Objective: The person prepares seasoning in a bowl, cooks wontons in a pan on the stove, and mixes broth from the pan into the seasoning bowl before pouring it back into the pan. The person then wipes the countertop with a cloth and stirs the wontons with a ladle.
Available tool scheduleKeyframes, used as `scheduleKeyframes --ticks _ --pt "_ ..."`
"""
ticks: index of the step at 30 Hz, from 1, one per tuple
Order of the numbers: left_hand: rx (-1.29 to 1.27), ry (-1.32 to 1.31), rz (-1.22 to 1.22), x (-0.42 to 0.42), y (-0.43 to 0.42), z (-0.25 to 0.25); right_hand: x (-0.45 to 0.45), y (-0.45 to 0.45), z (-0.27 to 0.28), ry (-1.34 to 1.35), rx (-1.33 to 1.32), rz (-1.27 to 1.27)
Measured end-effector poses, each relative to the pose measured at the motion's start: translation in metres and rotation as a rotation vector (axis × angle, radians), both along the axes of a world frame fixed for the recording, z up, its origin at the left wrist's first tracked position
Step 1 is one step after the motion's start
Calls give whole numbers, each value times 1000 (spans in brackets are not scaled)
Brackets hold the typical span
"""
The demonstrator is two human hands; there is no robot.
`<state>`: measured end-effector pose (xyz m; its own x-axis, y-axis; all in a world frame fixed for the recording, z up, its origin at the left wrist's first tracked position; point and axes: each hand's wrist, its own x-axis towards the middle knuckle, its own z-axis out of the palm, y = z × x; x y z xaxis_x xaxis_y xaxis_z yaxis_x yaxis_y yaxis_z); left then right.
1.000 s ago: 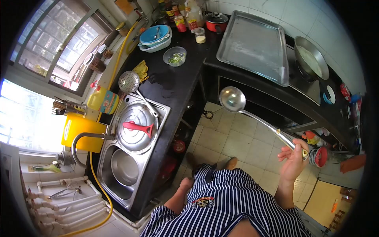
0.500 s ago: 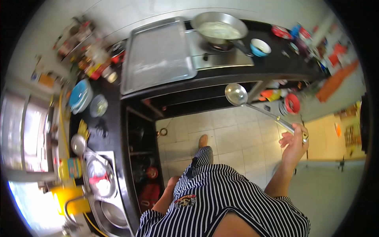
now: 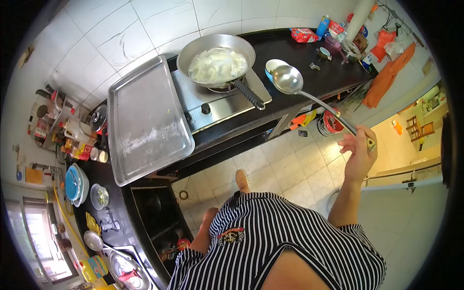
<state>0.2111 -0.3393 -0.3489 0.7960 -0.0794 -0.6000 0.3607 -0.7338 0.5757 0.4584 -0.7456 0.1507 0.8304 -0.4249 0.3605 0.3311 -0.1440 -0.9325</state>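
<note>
A steel ladle (image 3: 288, 79) is held by its handle in my right hand (image 3: 357, 151), out to the right; its bowl overlaps the view of a small blue-and-white bowl (image 3: 274, 67) on the counter. On the stove (image 3: 217, 108) sits a pan (image 3: 182, 57) with pale, flat pieces in whitish liquid, its black handle pointing toward the front right. My left hand (image 3: 210, 213) hangs low beside my body, partly hidden, and its fingers cannot be made out. The large metal tray (image 3: 147, 116) lies left of the stove, with white powder on it.
The black counter (image 3: 299, 55) carries a red packet (image 3: 304, 35) and a blue bottle (image 3: 323, 25). At the left are a blue basin (image 3: 72, 182), a bowl of chopped greens (image 3: 100, 196), a skimmer (image 3: 93, 240) and the sink. A red bucket (image 3: 332, 122) stands below at right.
The view has swung right from the sink side to the stove. My right hand still holds the ladle, whose bowl now appears over the counter edge instead of the floor.
</note>
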Motion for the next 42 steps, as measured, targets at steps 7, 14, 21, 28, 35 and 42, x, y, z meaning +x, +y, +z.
scheduleKeyframes --ticks 7,14,21,28,35,42 --pt "165 -138 -255 95 0 -33 103 50 -19 -41 -57 335" --pt "173 73 -125 126 -12 -2 186 72 -53 -137 -378 670" --pt "298 238 136 92 -60 7 256 103 -80 -75 -438 887" --pt "301 219 339 48 -167 -81 351 130 -107 -279 -503 944" --pt "62 280 793 109 -278 -37 443 124 -119 -187 -344 988" --pt "-423 155 1417 150 -355 -57 494 67 -101 2 -345 1034"
